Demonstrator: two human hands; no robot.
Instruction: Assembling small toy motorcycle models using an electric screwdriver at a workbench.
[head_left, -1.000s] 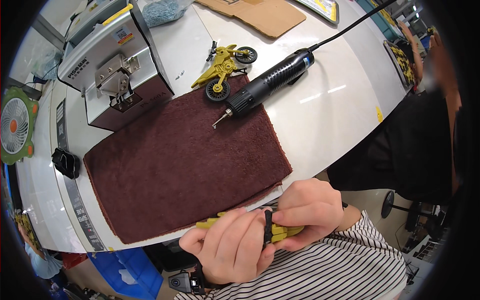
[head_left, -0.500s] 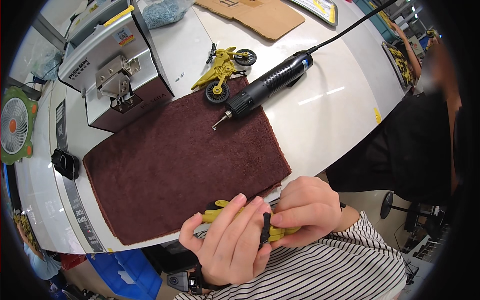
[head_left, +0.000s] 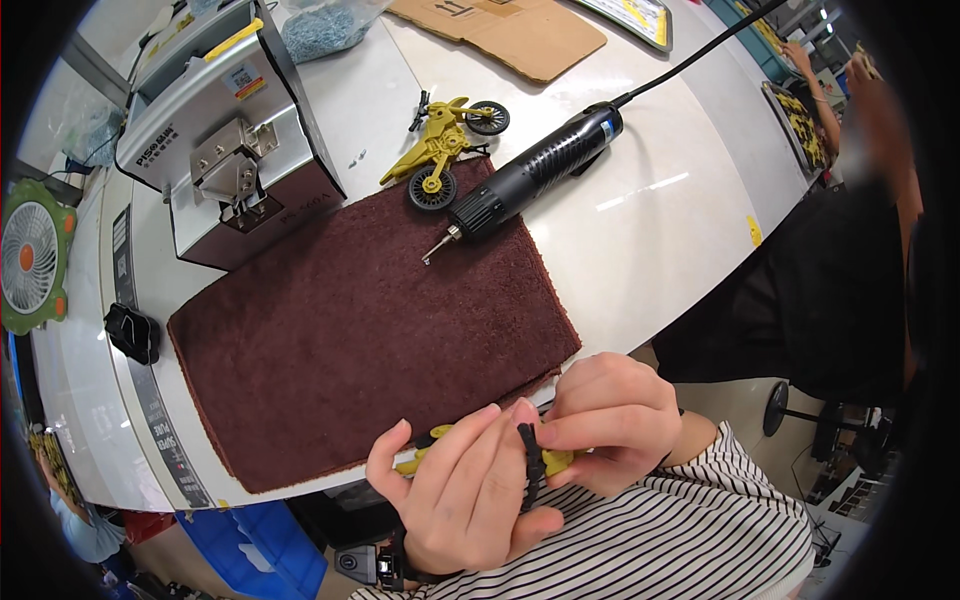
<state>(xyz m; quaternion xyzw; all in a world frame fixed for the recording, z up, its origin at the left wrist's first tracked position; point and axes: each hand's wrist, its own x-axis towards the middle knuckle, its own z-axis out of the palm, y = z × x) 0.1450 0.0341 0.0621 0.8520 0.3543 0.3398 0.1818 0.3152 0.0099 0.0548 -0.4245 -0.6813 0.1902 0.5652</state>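
I wear a dark-striped white top (head_left: pixel 650 545). My left wrist (head_left: pixel 419 552) has a black strap (head_left: pixel 402 562) with a boxy device (head_left: pixel 357 566).

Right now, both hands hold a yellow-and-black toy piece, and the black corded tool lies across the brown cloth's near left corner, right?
Not quite: the black corded tool lies across the brown cloth's far right corner, as the head view shows. The left hand and right hand do hold the yellow-and-black toy piece.
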